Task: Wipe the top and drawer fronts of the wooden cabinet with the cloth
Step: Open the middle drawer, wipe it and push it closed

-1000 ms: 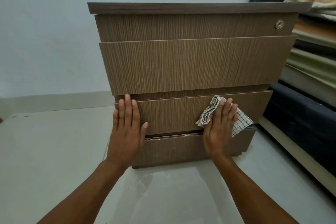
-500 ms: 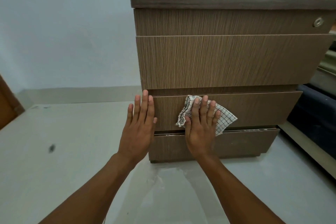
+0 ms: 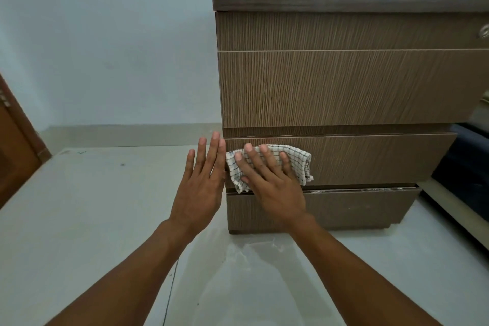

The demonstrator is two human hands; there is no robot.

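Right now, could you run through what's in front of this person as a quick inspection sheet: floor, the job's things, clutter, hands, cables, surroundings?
Surface: pale glossy floor, a few small dark specks on it.
Job's things: wooden cabinet with stacked drawer fronts; checked cloth pressed on the third drawer front, near its left end.
Clutter: nothing seen.
Hands: right hand flat on the cloth, fingers spread; left hand open, beside the cabinet's left edge, contact unclear.
Cables: nothing seen.
Surroundings: light blue wall behind; brown door at far left; dark furniture at right; round metal lock on the top drawer.
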